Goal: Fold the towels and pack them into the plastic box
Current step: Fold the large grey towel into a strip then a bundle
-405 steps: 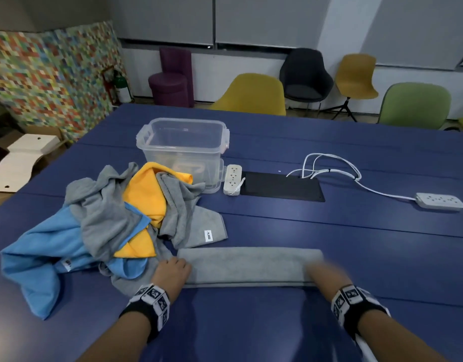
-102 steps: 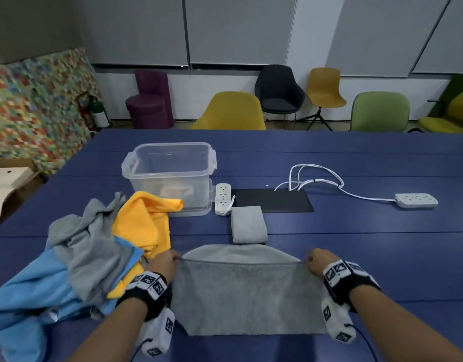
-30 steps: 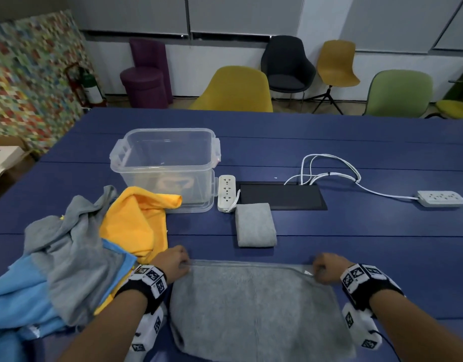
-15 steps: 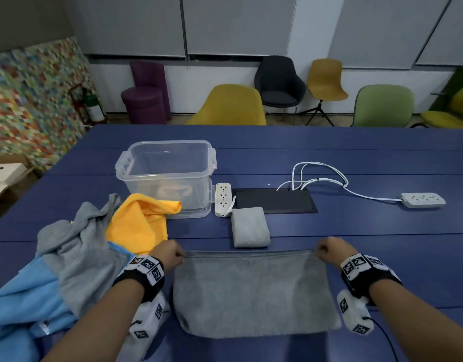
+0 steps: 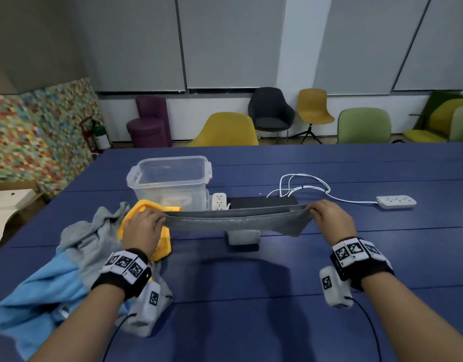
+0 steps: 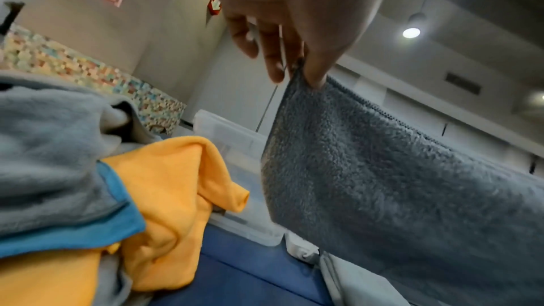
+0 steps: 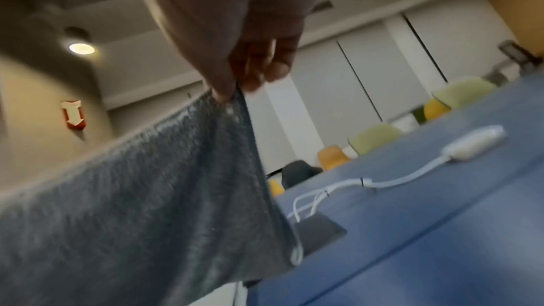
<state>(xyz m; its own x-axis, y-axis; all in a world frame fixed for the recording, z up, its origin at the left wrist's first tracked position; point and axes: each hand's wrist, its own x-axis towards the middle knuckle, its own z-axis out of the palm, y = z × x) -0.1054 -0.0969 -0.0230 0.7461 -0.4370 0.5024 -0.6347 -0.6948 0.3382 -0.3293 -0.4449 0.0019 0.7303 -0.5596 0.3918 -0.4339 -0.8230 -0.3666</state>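
The left hand (image 5: 143,228) and the right hand (image 5: 329,218) are each pinching a top corner of a grey towel (image 5: 235,221), holding it stretched in the air above the blue table (image 5: 251,296). It is hanging just in front of the clear plastic box (image 5: 170,180), with a folded grey towel (image 5: 244,236) lying beneath it and a heap of loose towels (image 5: 76,257) left of the box.

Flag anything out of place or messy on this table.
Unfolded grey, blue and yellow towels lie heaped at the left, and one folded towel sits on the table rather than in the plastic box.
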